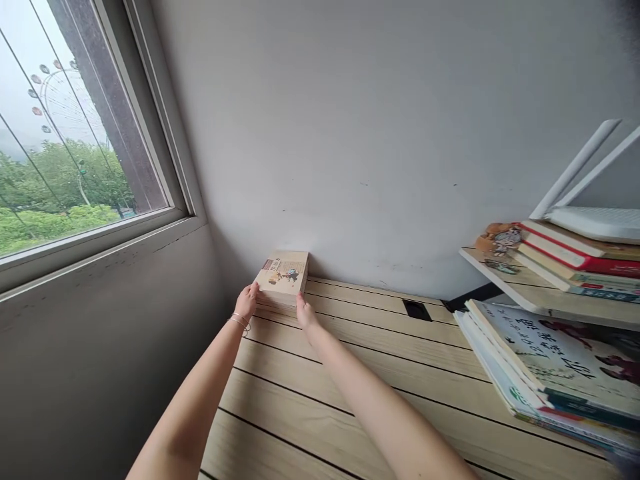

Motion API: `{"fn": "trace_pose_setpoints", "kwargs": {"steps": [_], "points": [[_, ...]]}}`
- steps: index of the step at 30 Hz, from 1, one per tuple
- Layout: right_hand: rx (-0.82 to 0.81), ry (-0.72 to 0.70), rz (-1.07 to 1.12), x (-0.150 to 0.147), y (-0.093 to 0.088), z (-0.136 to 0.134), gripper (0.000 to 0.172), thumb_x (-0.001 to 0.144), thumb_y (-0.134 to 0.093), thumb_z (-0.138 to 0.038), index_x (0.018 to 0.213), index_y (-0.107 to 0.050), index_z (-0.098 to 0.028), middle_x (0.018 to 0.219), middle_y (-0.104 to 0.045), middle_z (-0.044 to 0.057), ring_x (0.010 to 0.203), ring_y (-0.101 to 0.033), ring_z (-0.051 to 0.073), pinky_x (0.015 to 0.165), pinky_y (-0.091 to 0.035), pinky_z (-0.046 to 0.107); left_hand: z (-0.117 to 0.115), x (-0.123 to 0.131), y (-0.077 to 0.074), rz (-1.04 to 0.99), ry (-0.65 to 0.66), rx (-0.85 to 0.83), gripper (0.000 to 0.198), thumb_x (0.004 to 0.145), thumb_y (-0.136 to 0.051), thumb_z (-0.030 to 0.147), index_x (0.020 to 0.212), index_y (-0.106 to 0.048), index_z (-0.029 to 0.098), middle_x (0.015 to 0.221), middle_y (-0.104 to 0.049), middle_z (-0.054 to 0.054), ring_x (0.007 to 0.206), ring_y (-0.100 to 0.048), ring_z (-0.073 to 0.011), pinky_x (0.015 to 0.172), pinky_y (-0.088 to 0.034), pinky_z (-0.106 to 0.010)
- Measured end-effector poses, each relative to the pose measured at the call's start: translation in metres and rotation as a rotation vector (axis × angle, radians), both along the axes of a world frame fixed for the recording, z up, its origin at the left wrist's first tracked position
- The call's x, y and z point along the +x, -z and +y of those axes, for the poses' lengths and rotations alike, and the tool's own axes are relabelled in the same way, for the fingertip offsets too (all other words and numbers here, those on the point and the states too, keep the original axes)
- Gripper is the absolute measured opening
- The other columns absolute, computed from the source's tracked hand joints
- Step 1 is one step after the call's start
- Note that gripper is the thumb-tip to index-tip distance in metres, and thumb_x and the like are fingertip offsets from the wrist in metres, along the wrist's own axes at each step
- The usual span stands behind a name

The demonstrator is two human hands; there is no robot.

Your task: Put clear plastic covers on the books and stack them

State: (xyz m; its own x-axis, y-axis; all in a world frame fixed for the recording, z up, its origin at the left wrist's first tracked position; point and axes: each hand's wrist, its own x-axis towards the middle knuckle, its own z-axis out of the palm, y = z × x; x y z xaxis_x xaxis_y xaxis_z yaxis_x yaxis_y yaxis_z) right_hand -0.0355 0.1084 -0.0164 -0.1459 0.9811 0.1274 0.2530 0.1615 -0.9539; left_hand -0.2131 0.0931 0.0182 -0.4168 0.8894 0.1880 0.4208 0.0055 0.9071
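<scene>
A tan book [283,274] with a small illustration on its cover lies flat in the far corner of a slatted wooden platform [350,373], against the white wall. Both my arms reach out to it. My left hand [246,302] grips the book's near left corner, with a thin bracelet on that wrist. My right hand [304,311] holds the book's near right edge, fingers pressed to its side.
At the right, a stack of books [545,363] lies on the platform, under a wooden shelf [520,293] with more books and a white router [595,220]. A black socket [417,309] is set in the slats. A window [70,153] fills the left wall.
</scene>
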Motion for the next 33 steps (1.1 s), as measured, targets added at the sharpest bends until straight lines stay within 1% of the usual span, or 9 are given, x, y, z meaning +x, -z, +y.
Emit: {"fn": "trace_pose_setpoints", "kwargs": {"steps": [5, 10, 11, 15, 18, 22, 27, 30, 33], "points": [[-0.067, 0.013, 0.099, -0.001, -0.002, -0.01, 0.071, 0.086, -0.018, -0.063, 0.125, -0.05, -0.015, 0.12, -0.059, 0.011, 0.115, -0.051, 0.02, 0.094, -0.041, 0.031, -0.005, 0.006, -0.011, 0.051, -0.06, 0.012, 0.049, 0.081, -0.039, 0.05, 0.094, -0.06, 0.008, 0.097, -0.065, -0.014, 0.102, -0.056, -0.028, 0.086, -0.042, -0.035], [0.008, 0.004, 0.15, 0.034, 0.006, -0.066, 0.052, 0.087, -0.037, -0.049, 0.129, -0.045, -0.019, 0.13, -0.05, 0.009, 0.117, -0.049, 0.019, 0.096, -0.04, 0.033, -0.035, 0.042, -0.022, 0.181, -0.236, 0.122, 0.06, 0.083, -0.04, 0.034, 0.129, -0.03, -0.002, 0.137, -0.026, -0.027, 0.135, -0.011, -0.0315, 0.106, -0.018, -0.048], [0.039, -0.015, 0.131, 0.044, 0.008, -0.082, 0.048, 0.085, -0.044, -0.044, 0.127, -0.047, -0.02, 0.129, -0.051, 0.009, 0.113, -0.051, 0.019, 0.095, -0.041, 0.034, -0.044, 0.054, -0.021, 0.318, -0.251, 0.193, 0.062, 0.081, -0.043, 0.034, 0.13, -0.028, 0.0, 0.138, -0.024, -0.026, 0.135, -0.013, -0.0308, 0.105, -0.021, -0.048], [0.28, -0.117, -0.155, 0.091, 0.006, -0.146, 0.036, 0.073, -0.055, -0.016, 0.109, -0.059, -0.021, 0.123, -0.052, 0.008, 0.109, -0.052, 0.021, 0.092, -0.042, 0.034, -0.083, 0.116, -0.008, 0.716, 0.064, 0.328, 0.048, 0.079, -0.045, 0.026, 0.123, -0.039, 0.008, 0.134, -0.032, -0.021, 0.129, -0.028, -0.0287, 0.1, -0.033, -0.046], [0.272, -0.151, -0.197, 0.127, -0.002, -0.178, 0.024, 0.071, -0.051, -0.008, 0.087, -0.064, -0.02, 0.105, -0.058, 0.005, 0.093, -0.058, 0.017, 0.081, -0.047, 0.028, -0.111, 0.168, 0.004, 0.897, 0.331, 0.106, 0.039, 0.082, -0.041, 0.024, 0.118, -0.048, 0.01, 0.139, -0.03, -0.021, 0.127, -0.034, -0.0304, 0.096, -0.035, -0.049], [0.17, -0.114, -0.166, 0.17, -0.005, -0.198, 0.015, 0.072, -0.051, -0.008, 0.072, -0.063, -0.018, 0.091, -0.059, 0.003, 0.083, -0.059, 0.014, 0.077, -0.047, 0.025, -0.134, 0.216, 0.016, 1.068, 0.556, -0.093, 0.047, 0.089, -0.031, 0.032, 0.131, -0.042, 0.015, 0.148, -0.023, -0.014, 0.135, -0.018, -0.03, 0.102, -0.024, -0.054], [0.049, -0.061, -0.106, 0.215, -0.008, -0.225, 0.016, 0.077, -0.051, -0.013, 0.081, -0.066, -0.018, 0.088, -0.062, 0.003, 0.08, -0.06, 0.014, 0.072, -0.048, 0.025, -0.135, 0.228, 0.027, 1.184, 0.584, -0.167, 0.057, 0.088, -0.03, 0.043, 0.14, -0.03, 0.019, 0.149, -0.019, -0.009, 0.136, -0.015, -0.0284, 0.107, -0.014, -0.052], [0.073, -0.063, -0.104, 0.244, -0.027, -0.246, 0.017, 0.081, -0.048, -0.015, 0.086, -0.065, -0.017, 0.081, -0.062, 0.003, 0.073, -0.06, 0.012, 0.065, -0.048, 0.023, -0.131, 0.226, 0.03, 1.221, 0.563, -0.148, 0.058, 0.088, -0.03, 0.044, 0.14, -0.028, 0.02, 0.149, -0.017, -0.007, 0.137, -0.015, -0.0273, 0.107, -0.014, -0.051], [0.229, -0.03, -0.227, 0.28, -0.055, -0.256, 0.016, 0.082, -0.049, -0.015, 0.087, -0.063, -0.019, 0.089, -0.062, 0.005, 0.084, -0.059, 0.014, 0.07, -0.048, 0.024, -0.13, 0.226, 0.031, 1.243, 0.544, -0.14, 0.058, 0.088, -0.03, 0.045, 0.14, -0.028, 0.02, 0.149, -0.016, -0.006, 0.137, -0.014, -0.0267, 0.108, -0.014, -0.05]]}}
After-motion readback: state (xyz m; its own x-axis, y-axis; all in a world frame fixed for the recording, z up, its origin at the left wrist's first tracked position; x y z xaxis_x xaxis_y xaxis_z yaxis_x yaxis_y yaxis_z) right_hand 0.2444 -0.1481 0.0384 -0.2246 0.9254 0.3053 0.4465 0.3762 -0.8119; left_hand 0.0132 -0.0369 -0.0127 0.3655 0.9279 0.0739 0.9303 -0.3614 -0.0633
